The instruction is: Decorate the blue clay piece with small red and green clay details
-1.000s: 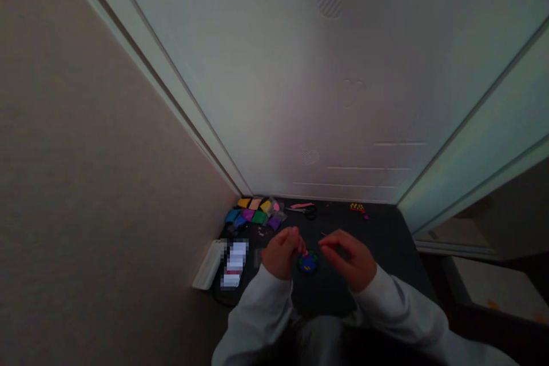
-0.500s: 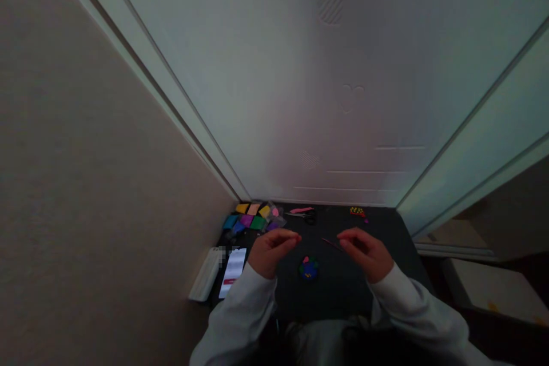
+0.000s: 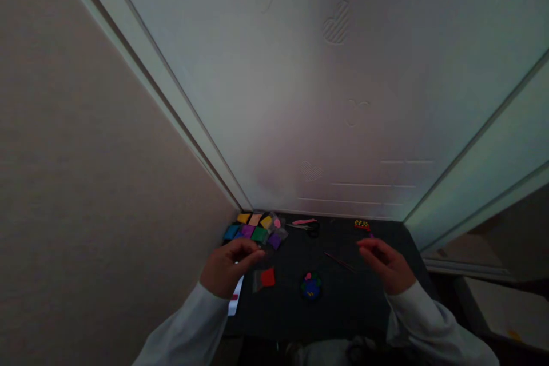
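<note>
My left hand [image 3: 227, 267] hovers over the left part of the dark table [image 3: 343, 303], thumb and fingertips pinched together; whatever they may hold is too small to see. A small red packet [image 3: 266, 278] lies just right of that hand. My right hand [image 3: 385, 262] hovers at the right with loosely bent fingers and nothing visible in them. A thin dark stick [image 3: 338, 261] lies just left of its fingertips. Between the hands sits a small round dark piece [image 3: 310, 286] with blue, green and pink bits on it.
Several small coloured packets [image 3: 255, 229] lie in the back left corner beside pink-handled scissors [image 3: 305, 223]. A small red and yellow item [image 3: 361, 224] sits at the back right. A phone [image 3: 235, 300] shows under my left wrist. Walls close in behind and on the left.
Both hands have drawn apart from over the round piece, the left going left and the right going right. The red packet, hidden before, now shows. The camera has tilted up a little.
</note>
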`<state>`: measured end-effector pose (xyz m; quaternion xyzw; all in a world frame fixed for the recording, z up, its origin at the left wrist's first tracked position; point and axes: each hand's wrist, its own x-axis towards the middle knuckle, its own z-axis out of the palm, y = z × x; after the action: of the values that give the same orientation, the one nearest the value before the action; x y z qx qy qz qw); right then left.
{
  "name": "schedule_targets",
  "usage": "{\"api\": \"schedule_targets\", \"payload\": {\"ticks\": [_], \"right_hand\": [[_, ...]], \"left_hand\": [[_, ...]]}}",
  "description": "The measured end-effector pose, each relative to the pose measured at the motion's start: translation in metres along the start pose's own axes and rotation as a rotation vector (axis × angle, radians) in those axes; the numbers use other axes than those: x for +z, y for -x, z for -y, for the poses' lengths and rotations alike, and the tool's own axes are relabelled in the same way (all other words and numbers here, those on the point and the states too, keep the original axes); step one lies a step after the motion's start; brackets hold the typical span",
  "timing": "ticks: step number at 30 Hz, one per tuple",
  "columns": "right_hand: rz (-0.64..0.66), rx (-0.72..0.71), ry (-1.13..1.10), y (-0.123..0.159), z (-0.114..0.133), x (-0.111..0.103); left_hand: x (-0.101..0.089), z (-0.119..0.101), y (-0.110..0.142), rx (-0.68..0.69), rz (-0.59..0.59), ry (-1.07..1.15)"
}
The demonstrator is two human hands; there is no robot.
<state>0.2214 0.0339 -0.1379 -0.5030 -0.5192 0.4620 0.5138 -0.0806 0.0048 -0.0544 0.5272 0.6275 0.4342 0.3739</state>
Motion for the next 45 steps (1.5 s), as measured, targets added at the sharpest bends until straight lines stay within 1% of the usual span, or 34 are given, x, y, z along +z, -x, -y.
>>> {"api": "schedule_targets", "payload": {"ticks": [2,5,8,10,11,13,15,18,20,23,25,27,31,36,38,41,44,45], "right_hand": [[0.001,0.021,-0.064,-0.005,0.001,0.003],[0.029,0.047,-0.193,-0.013,0.010,0.012],[0.064,0.050,-0.305,-0.013,0.029,0.024],[0.097,0.047,-0.347,-0.004,0.046,0.029],[0.116,0.046,-0.358,0.001,0.055,0.030],[0.143,0.044,-0.368,0.013,0.071,0.031],[0.157,0.017,-0.380,0.023,0.084,0.029],[0.212,-0.037,-0.481,0.025,0.095,0.027],[0.229,0.003,-0.586,0.020,0.097,0.026],[0.205,0.123,-0.708,0.012,0.094,0.025],[0.183,0.177,-0.746,0.010,0.092,0.027],[0.185,0.194,-0.742,0.011,0.091,0.029],[0.200,0.192,-0.695,0.015,0.092,0.032],[0.174,0.224,-0.761,0.013,0.096,0.029],[0.169,0.200,-0.759,0.012,0.098,0.028],[0.162,0.129,-0.666,0.014,0.101,0.029],[0.193,-0.017,-0.575,0.021,0.100,0.032],[0.179,-0.083,-0.529,0.024,0.099,0.033]], "left_hand": [[0.007,-0.006,0.002,0.036,0.013,0.027],[0.025,-0.018,0.008,0.107,0.055,0.116],[0.045,-0.031,0.018,0.179,0.123,0.235],[0.058,-0.038,0.025,0.226,0.178,0.327],[0.064,-0.041,0.027,0.242,0.216,0.428],[0.076,-0.044,0.030,0.178,0.289,0.673],[0.089,-0.045,0.031,0.064,0.344,0.874],[0.104,-0.045,0.029,-0.062,0.431,1.015],[0.111,-0.045,0.028,-0.128,0.500,1.077],[0.116,-0.045,0.027,-0.226,0.563,1.174],[0.117,-0.044,0.027,-0.283,0.559,1.219],[0.116,-0.042,0.026,-0.301,0.528,1.216],[0.112,-0.039,0.024,-0.291,0.454,1.167],[0.107,-0.041,0.023,-0.339,0.418,1.166],[0.107,-0.042,0.024,-0.351,0.408,1.175],[0.107,-0.043,0.027,-0.352,0.391,1.156],[0.108,-0.045,0.029,-0.324,0.393,1.127],[0.108,-0.046,0.029,-0.310,0.398,1.120]]}}
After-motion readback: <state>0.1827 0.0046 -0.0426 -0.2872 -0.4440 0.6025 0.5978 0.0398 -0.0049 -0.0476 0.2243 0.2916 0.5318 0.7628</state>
